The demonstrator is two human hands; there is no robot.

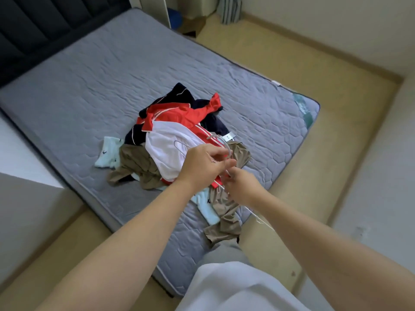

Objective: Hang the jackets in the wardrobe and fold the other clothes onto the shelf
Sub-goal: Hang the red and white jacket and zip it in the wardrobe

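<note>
A white shirt hem [235,288] and grey trousers [226,252] sit closest, at the near edge of the grey quilted mattress [112,75]. Both bare forearms reach out over that edge. The right hand [241,187] has its fingers curled round a thin white wire hanger [226,146]; just beyond it, the left hand [199,163] pinches the same wire between thumb and bent fingers. The hanger is held in the air above the mattress's near half. Its long axis runs diagonally, one end trailing off the mattress's near edge, the looped end pointing away towards the headboard side. The wire is blurred, so it may be more than one hanger.

Under the hands lies the clothes pile, partly hidden by them: brown fabric [137,162], pale blue pieces [107,151], a white garment [168,149], then a red jacket [182,113] with white stripes, and a navy jacket [179,93] farthest back.

Beyond the mattress's far end stands a dark padded headboard [33,30]; off its far right corner, a cardboard box [193,25] sits on the beige floor [292,63].
</note>
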